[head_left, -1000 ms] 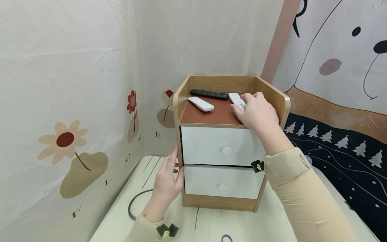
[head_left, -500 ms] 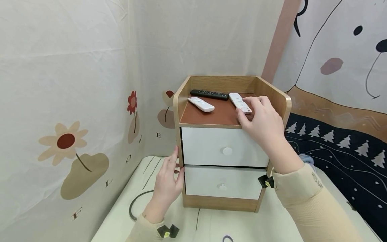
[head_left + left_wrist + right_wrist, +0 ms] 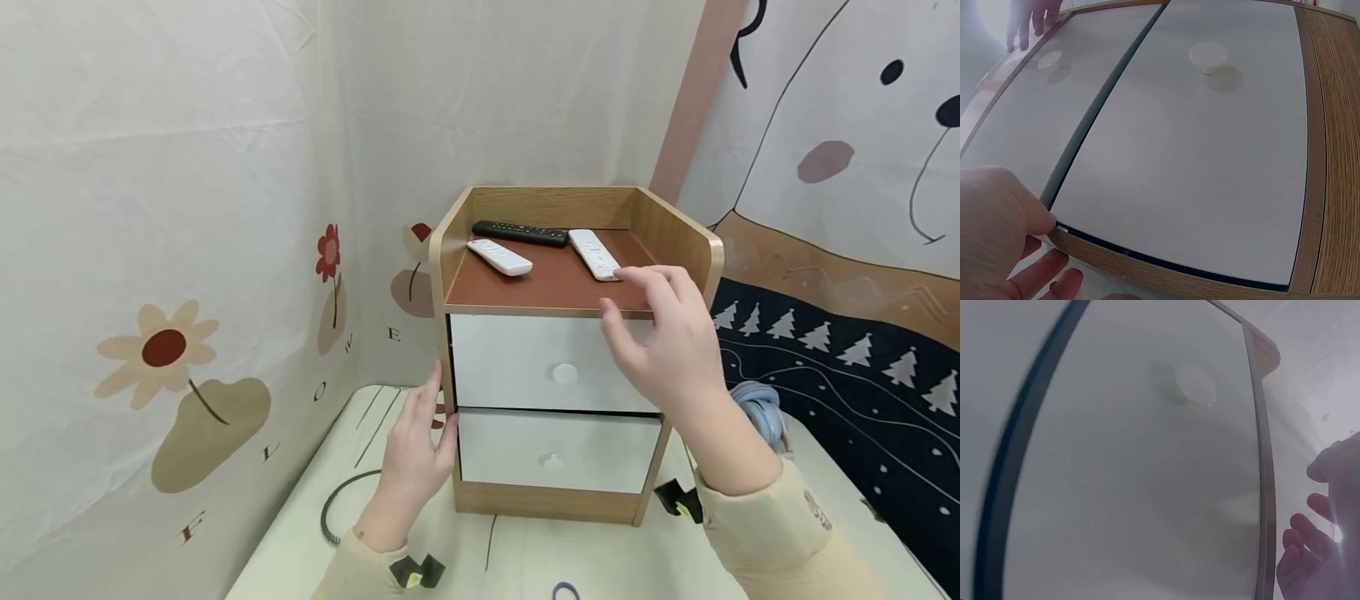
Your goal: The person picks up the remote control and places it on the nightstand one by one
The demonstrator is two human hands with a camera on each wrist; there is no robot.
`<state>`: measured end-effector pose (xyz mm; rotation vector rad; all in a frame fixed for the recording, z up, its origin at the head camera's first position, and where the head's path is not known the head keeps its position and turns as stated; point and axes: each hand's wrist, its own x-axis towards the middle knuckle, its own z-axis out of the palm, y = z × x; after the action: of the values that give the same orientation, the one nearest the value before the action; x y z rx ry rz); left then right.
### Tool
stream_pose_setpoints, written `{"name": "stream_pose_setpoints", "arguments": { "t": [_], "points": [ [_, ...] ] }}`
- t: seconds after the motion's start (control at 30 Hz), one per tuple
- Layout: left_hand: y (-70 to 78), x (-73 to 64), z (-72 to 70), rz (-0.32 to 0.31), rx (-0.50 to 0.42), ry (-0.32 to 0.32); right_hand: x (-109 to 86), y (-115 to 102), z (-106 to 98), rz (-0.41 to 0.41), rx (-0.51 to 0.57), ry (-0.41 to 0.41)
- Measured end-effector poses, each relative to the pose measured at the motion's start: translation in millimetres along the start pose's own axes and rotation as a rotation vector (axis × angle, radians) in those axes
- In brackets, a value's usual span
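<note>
A small wooden cabinet [image 3: 546, 500] with two white drawers stands ahead, its top lined in reddish brown. On that top lie a black remote control [image 3: 519, 233] at the back, a white remote control [image 3: 498, 258] at the left and another white remote control [image 3: 594, 254] toward the right. My right hand [image 3: 671, 346] is in front of the top's right part, fingers relaxed and holding nothing, fingertips close to the right white remote. My left hand [image 3: 414, 458] rests against the cabinet's left side; in the left wrist view its thumb [image 3: 1038, 219] lies at the edge by the drawer gap.
Round white knobs [image 3: 564, 372] stick out from the drawers. A black coiled cord [image 3: 327, 508] lies on the pale bed surface at the left, and a purple ring [image 3: 565, 590] at the front. A bluish bundle [image 3: 759, 408] lies right of the cabinet. Fabric walls [image 3: 225, 167] enclose the space.
My right hand has let go of the right white remote and drawn back toward me and to the right. The left hand has stayed at the cabinet's side.
</note>
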<state>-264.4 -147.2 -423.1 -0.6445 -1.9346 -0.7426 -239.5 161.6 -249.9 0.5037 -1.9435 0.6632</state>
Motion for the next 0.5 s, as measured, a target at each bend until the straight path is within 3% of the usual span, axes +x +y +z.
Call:
{"name": "stream_pose_setpoints", "arguments": {
  "t": [0.33,0.5],
  "points": [
    [1.5,0.2,-1.4,-0.008,0.002,-0.008,-46.8,25.6,-14.7,0.009,0.02,0.159],
    [1.8,0.6,-2.1,0.004,0.004,-0.003,-81.0,49.8,-21.7,0.071,-0.004,0.207]
  ]
}}
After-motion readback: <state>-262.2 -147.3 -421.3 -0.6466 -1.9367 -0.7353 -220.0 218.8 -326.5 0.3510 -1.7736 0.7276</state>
